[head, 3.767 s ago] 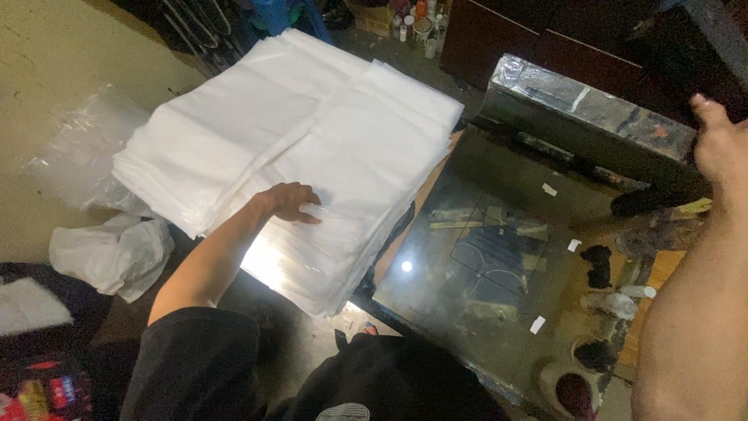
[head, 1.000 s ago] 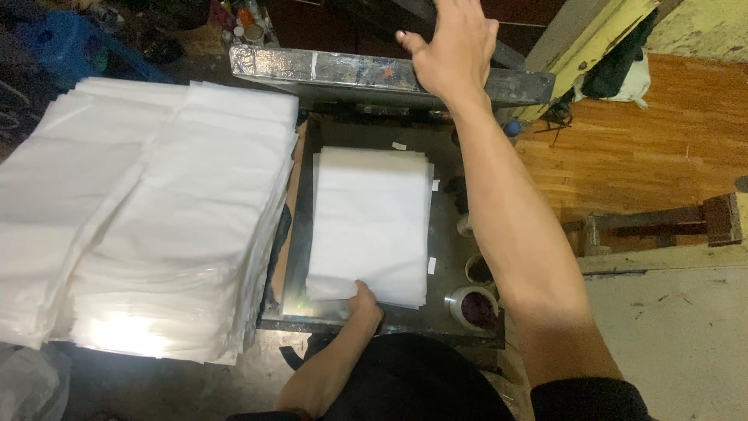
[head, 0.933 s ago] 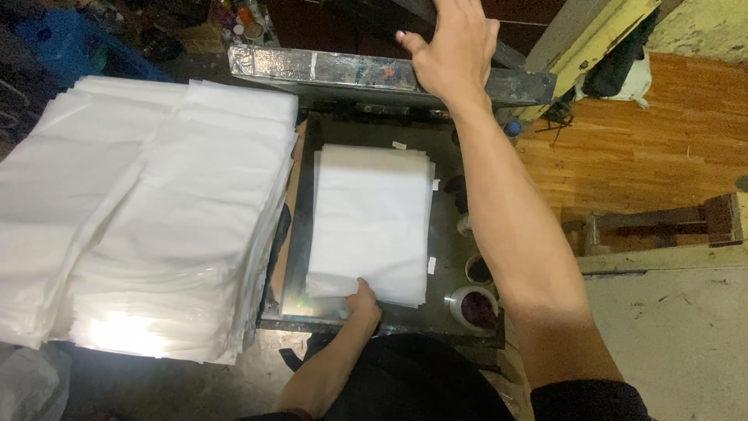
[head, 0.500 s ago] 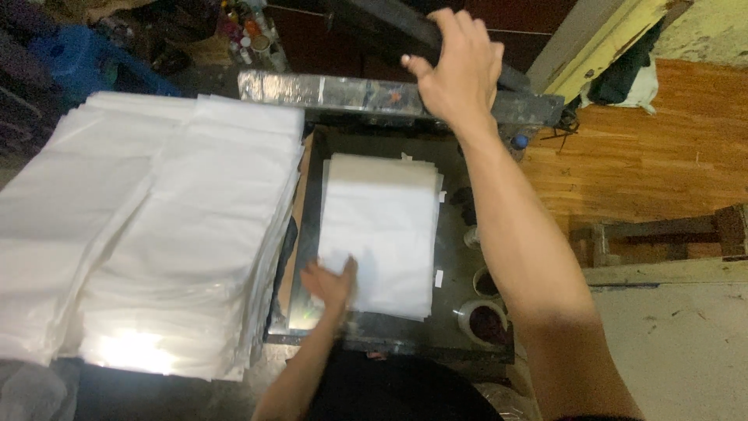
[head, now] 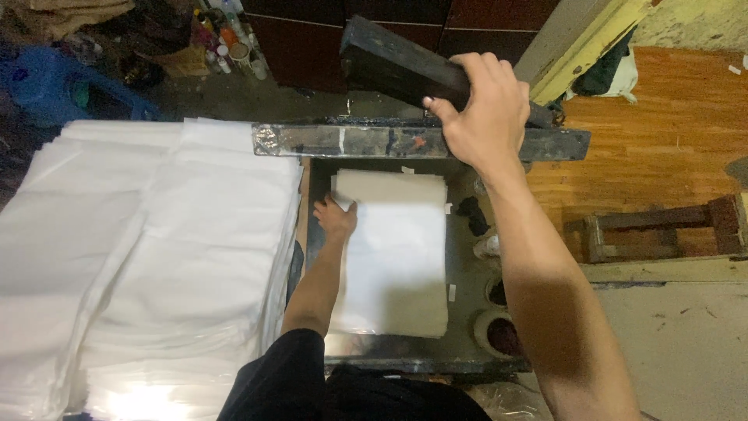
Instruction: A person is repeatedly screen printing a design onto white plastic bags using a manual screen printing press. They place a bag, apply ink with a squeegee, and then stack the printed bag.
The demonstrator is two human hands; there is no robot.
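A white sheet [head: 401, 257] lies flat on the dark glossy printing bed [head: 467, 265]. My left hand [head: 336, 218] rests palm down on the sheet's upper left corner, fingers spread. My right hand [head: 479, 113] is raised at the far end, gripping the dark wooden handle [head: 389, 66] above the hinged screen frame [head: 374, 142], which stands tilted up behind the bed.
A wide, thick stack of white sheets [head: 148, 257] fills the left side. Small ink pots [head: 499, 331] sit along the bed's right edge. A wooden floor [head: 662, 156] and a low wooden stand [head: 662, 234] lie to the right. Bottles and clutter [head: 226, 47] stand at the back.
My left hand slid from the sheet's near edge up to its far left corner. My right hand has shifted its grip from the frame's top edge onto the dark handle.
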